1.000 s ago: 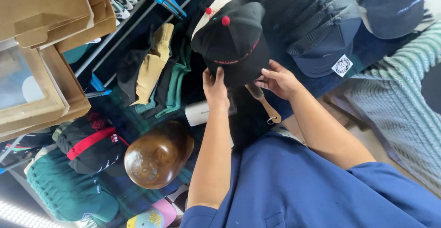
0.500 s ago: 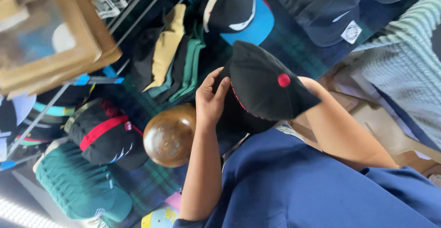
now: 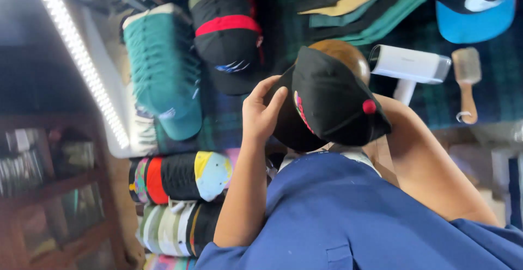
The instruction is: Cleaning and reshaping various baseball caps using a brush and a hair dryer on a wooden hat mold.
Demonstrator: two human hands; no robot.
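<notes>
Left hand: the left hand (image 3: 262, 113) grips the black cap at its 9 o'clock edge, fingers pressed together and curled over the rim, thumb beneath.
Right hand: hidden behind the cap; only the bare forearm shows, running down toward 4 o'clock, so whether its fingers are spread or closed cannot be told.
Black cap: a black baseball cap (image 3: 327, 104) with a red top button and red stitched emblem, held up at frame centre, above the person's blue shirt (image 3: 348, 215).
Behind the cap: a rounded wooden hat form (image 3: 343, 55) peeks out at 12 o'clock, touching or just behind the crown.
At 2 o'clock: a white handheld steamer (image 3: 408, 66) lies on the dark plaid table cover (image 3: 490, 93); a wooden brush (image 3: 466, 79) rests just beside it.
At 10 o'clock: a stack of teal caps (image 3: 163, 74) and a black cap with a red band (image 3: 226, 36) sit side by side.
At 7 o'clock: rolled stacks of multicoloured caps (image 3: 174, 177).
</notes>
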